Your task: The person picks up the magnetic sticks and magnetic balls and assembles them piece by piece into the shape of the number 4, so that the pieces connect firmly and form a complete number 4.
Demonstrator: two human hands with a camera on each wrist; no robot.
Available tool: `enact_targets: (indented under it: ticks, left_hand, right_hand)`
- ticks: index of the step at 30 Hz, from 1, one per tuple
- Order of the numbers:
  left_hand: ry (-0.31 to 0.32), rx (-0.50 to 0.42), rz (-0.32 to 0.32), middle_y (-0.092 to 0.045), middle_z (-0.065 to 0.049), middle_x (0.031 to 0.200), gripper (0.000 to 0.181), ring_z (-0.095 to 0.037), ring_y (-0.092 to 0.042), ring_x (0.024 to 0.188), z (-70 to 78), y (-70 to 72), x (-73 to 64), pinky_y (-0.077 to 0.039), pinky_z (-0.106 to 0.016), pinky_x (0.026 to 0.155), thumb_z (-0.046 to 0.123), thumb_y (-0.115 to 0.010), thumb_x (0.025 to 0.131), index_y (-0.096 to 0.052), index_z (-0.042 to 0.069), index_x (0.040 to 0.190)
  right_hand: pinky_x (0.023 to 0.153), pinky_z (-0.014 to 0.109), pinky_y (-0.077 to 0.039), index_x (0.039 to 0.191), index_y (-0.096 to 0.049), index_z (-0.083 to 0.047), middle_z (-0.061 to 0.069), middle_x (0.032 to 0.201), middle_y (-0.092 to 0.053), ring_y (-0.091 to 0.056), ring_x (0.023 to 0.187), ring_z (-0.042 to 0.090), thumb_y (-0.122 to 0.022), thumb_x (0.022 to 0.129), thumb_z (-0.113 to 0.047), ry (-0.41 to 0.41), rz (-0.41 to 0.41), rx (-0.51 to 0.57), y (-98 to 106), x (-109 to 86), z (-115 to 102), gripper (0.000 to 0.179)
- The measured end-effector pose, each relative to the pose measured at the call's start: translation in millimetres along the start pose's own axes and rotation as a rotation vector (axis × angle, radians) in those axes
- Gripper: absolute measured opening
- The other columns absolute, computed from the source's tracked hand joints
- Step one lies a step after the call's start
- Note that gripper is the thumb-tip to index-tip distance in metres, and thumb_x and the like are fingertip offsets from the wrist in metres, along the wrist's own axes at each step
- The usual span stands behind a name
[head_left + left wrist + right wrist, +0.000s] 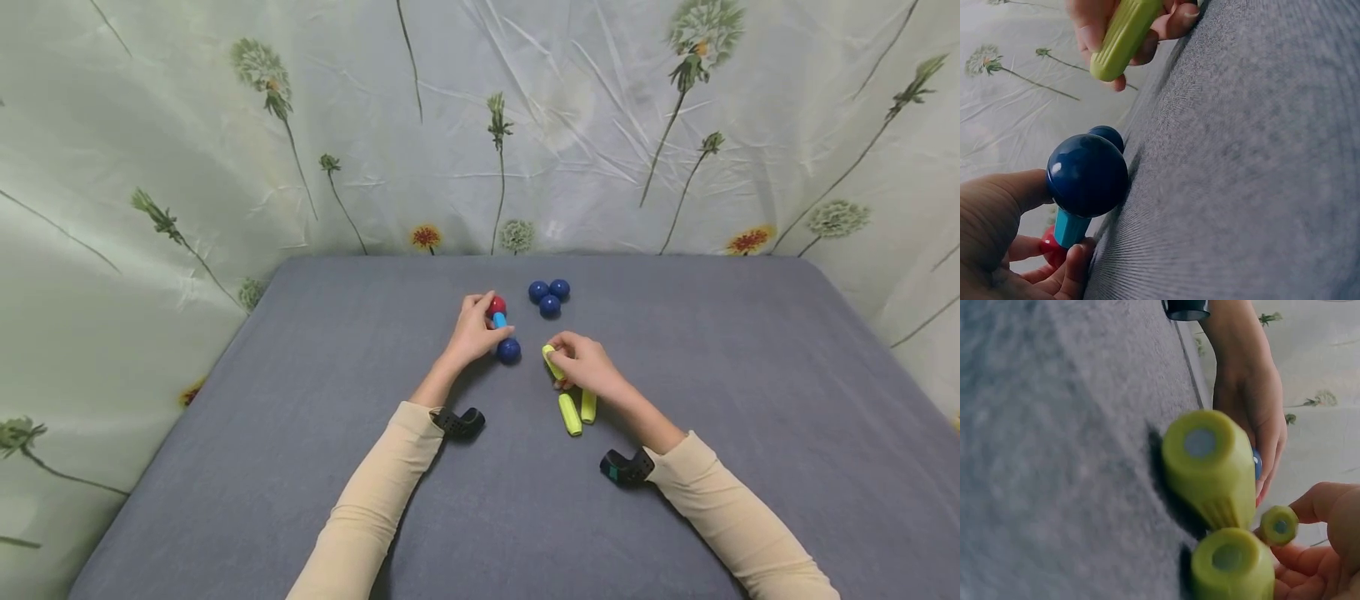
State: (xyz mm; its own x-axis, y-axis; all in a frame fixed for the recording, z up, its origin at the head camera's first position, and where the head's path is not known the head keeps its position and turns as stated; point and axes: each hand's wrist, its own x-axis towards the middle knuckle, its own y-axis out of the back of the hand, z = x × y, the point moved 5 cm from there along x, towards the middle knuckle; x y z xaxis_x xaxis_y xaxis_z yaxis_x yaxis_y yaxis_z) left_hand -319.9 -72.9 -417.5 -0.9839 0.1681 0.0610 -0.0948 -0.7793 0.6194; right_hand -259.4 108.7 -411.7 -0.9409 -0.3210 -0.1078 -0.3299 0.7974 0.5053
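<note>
Glossy pale sheeting [360,92] printed with dandelions [705,33] and orange blossoms [426,237] hangs behind a gray, cloth-covered tabletop [750,350].

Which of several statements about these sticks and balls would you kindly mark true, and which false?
1. The right grip holds a yellow stick. True.
2. The left grip holds a yellow stick. False: it holds a light-blue stick set between a red ball and a blue ball.
3. Three yellow sticks lie on the table. False: only two yellow sticks rest on the table.
4. Three other blue balls sit grouped together. True.
</note>
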Motion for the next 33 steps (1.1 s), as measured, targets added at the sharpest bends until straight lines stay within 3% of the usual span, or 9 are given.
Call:
enact_targets:
  ticks: [7,14,24,33]
  left_hand:
    - [-0.024,0.015,-0.028,-0.035,-0.022,0.14,0.077,-0.025,-0.059,0.092,0.1,-0.6,2.5,-0.049,-0.032,0.081,0.022,-0.07,0.083,-0.03,0.001,0.145]
    - [-0.034,0.017,-0.061,-0.035,-0.022,0.142,0.078,-0.025,-0.06,0.09,-0.4,-0.4,2.7,-0.05,-0.029,0.076,0.022,-0.07,0.083,-0.029,0.001,0.146]
    - [-0.034,0.026,-0.098,-0.034,-0.023,0.144,0.077,-0.024,-0.059,0.09,-1.2,2.6,0.9,-0.048,-0.026,0.071,0.02,-0.068,0.085,-0.026,0.002,0.147]
    - [-0.054,0.027,-0.118,-0.035,-0.023,0.143,0.075,-0.026,-0.059,0.09,1.1,0.2,-0.8,-0.049,-0.03,0.073,0.019,-0.067,0.085,-0.027,0.0,0.146]
  right_hand:
    - [0.057,0.024,-0.05,0.123,-0.053,0.006,0.018,0.088,-0.061,-0.058,0.059,0.008,-0.047,0.097,-0.017,0.019,-0.058,0.068,4.1,7.2,7.1,0.035]
    - [0.06,0.021,-0.049,0.12,-0.058,0.003,0.01,0.086,-0.061,-0.055,0.065,0.008,-0.053,0.095,-0.021,-0.001,-0.085,0.112,10.0,17.1,15.9,0.035]
    - [0.07,0.02,-0.052,0.12,-0.058,0.007,0.014,0.105,-0.065,-0.06,0.074,0.004,-0.056,0.093,-0.015,-0.014,-0.182,0.196,12.8,25.2,17.9,0.035]
    - [0.067,0.022,-0.052,0.118,-0.06,0.006,0.008,0.091,-0.068,-0.061,0.072,0.006,-0.057,0.093,-0.017,-0.005,-0.208,0.176,13.4,28.5,18.0,0.034]
